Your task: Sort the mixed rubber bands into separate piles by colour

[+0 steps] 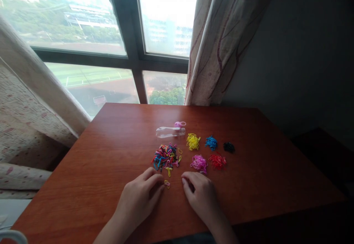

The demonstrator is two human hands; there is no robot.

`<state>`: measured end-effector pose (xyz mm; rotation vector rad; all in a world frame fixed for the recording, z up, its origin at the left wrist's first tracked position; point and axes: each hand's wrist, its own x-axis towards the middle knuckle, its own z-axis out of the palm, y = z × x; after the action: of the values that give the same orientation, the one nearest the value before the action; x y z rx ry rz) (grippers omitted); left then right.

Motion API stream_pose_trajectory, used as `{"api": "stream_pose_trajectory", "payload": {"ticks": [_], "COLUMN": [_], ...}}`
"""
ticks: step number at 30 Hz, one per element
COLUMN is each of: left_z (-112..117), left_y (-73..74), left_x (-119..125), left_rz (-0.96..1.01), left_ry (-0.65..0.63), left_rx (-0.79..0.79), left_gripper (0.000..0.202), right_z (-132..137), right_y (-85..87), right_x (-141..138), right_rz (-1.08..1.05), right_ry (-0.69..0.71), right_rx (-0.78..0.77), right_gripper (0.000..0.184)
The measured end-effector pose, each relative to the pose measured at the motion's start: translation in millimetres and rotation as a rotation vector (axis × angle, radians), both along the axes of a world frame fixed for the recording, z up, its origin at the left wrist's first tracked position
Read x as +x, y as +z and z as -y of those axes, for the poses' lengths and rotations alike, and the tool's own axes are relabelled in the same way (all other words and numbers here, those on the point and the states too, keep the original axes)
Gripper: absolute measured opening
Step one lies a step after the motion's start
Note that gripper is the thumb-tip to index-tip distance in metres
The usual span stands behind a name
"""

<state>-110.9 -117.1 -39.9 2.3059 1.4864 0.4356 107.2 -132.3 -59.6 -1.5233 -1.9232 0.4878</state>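
My left hand (143, 192) is closed in a pinch at a pair of small pin-shaped plastic stitch markers (167, 184), yellow and pink. My right hand (200, 192) rests to their right with thumb and fingertips curled together; anything between them is too small to make out. Just beyond my left hand lies a mixed heap of stitch markers (166, 156) in several colours, with a few loose yellow ones at its right edge. Sorted piles lie farther right: yellow markers (193, 142), blue markers (211, 143), black markers (229, 147), pink markers (199, 163) and red markers (217, 161).
A clear bottle (169, 132) lies on its side behind the mixed heap, its neck pointing right. Behind its neck is a pink looped cap (179, 124). The brown wooden table (110, 137) reaches the window, which has curtains (218, 41) on both sides.
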Motion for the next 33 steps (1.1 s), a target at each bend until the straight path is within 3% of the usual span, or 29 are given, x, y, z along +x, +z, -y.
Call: {"api": "stream_pose_trajectory", "payload": {"ticks": [9,20,26,33], "left_z": [3.0,-1.2,0.7,1.0], "left_y": [-13.5,-8.8,-10.0,-11.4], "left_x": [3.8,19.2,22.4,20.6], "left_rz": [0.000,0.111,0.135,0.140], "left_ry": [0.076,0.199,0.158,0.108], "left_rx": [0.050,0.060,0.108,0.122], "left_gripper": [0.020,0.016,0.013,0.013], "right_z": [-0.1,2.5,0.8,-2.2], "right_y": [-2.4,2.3,3.1,-2.0], "right_x": [-1.2,-13.7,-27.9,-25.5], "right_rz": [0.020,0.009,-0.006,-0.056], "right_ry": [0.003,0.036,-0.006,0.010], "right_rx": [0.002,-0.032,-0.071,-0.044], "right_gripper": [0.018,0.011,0.001,0.011]}}
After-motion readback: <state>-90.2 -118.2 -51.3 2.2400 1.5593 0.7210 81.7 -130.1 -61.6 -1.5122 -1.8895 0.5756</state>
